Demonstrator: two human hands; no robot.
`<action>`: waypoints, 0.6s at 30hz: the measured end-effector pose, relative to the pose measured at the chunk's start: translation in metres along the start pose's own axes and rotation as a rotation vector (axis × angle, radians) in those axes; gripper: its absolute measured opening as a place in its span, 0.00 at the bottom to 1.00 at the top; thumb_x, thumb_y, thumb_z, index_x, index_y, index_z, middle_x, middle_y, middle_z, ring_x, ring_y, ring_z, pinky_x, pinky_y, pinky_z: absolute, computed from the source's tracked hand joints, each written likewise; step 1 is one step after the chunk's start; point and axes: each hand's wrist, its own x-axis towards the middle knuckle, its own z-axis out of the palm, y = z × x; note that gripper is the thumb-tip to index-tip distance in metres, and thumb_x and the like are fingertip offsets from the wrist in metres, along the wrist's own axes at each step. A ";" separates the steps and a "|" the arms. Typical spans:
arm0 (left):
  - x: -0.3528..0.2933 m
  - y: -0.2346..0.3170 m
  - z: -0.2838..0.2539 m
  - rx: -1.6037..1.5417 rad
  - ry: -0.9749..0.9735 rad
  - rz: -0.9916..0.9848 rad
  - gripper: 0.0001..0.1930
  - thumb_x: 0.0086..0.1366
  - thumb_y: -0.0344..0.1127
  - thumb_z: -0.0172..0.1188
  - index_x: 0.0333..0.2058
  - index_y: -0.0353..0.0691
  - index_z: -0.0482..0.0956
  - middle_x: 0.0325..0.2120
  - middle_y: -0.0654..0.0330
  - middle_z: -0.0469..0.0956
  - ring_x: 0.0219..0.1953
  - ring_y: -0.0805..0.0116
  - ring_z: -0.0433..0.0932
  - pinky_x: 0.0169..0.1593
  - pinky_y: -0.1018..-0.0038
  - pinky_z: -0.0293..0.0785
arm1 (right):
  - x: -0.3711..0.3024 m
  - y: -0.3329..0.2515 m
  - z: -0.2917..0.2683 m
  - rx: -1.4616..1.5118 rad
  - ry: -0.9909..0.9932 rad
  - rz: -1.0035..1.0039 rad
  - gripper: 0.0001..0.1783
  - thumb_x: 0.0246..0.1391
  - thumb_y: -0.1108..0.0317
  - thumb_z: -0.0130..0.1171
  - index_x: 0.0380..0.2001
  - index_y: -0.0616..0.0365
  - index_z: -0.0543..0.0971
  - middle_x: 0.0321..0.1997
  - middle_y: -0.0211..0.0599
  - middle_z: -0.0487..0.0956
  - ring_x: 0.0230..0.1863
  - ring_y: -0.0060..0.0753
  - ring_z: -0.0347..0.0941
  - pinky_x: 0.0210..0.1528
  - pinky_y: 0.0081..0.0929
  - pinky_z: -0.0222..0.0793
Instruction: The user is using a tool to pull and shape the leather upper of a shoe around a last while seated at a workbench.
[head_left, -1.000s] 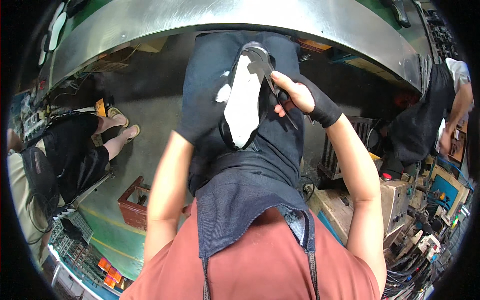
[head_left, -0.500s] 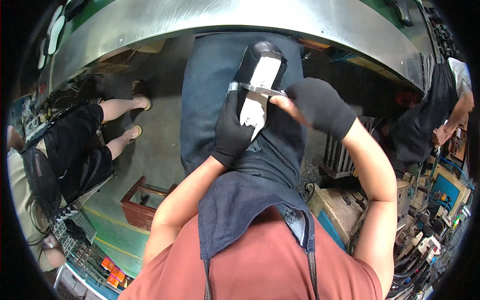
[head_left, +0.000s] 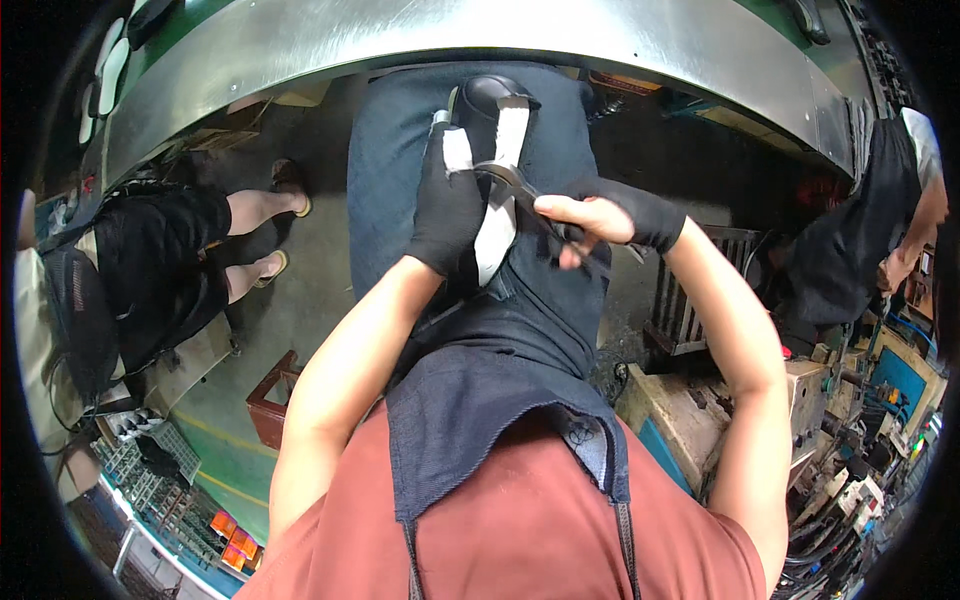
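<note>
A black shoe [head_left: 487,92] lies toe-away on my lap, with a white strip running down its middle. My left hand [head_left: 447,208], in a black fingerless glove with white tape at a finger, grips the shoe along its left side. From the right, my right hand [head_left: 610,218], gloved the same way, holds a curved dark metal hand tool [head_left: 520,188]. The tool's curved end lies across the white strip; its exact kind is hard to make out. The right fingertips and the tool's handle end are blurred.
A metal-topped bench [head_left: 480,30] spans the far side, just beyond my knees. At left sits another person [head_left: 165,265], legs toward me; a second person [head_left: 850,235] is at far right. A slatted metal rack [head_left: 700,290] and machinery [head_left: 670,420] stand at my right. A reddish-brown stool [head_left: 268,405] is at left.
The shoe and my left hand have shifted slightly left. My right hand has moved down and turned, so its thumb and fingers show. The tool has tilted, its handle end now lower right.
</note>
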 end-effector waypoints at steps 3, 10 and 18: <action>0.009 0.003 0.003 0.366 0.176 0.314 0.29 0.71 0.38 0.45 0.67 0.31 0.53 0.62 0.38 0.63 0.63 0.47 0.66 0.62 0.62 0.64 | -0.020 -0.028 -0.020 -0.596 0.143 -0.225 0.33 0.64 0.43 0.51 0.28 0.67 0.80 0.16 0.43 0.74 0.23 0.27 0.80 0.25 0.28 0.70; 0.018 -0.002 -0.021 0.496 0.094 0.349 0.37 0.65 0.37 0.55 0.68 0.33 0.48 0.60 0.37 0.64 0.58 0.41 0.71 0.57 0.59 0.70 | -0.069 -0.114 0.029 -1.171 0.615 -0.815 0.24 0.61 0.49 0.55 0.25 0.60 0.80 0.22 0.53 0.76 0.27 0.56 0.75 0.31 0.42 0.71; -0.085 -0.051 -0.027 0.058 -0.023 0.395 0.31 0.66 0.36 0.59 0.64 0.33 0.58 0.59 0.51 0.68 0.61 0.63 0.67 0.64 0.67 0.62 | -0.008 0.021 0.036 -0.643 0.383 -0.390 0.28 0.65 0.47 0.49 0.32 0.67 0.77 0.25 0.56 0.76 0.23 0.42 0.69 0.30 0.37 0.65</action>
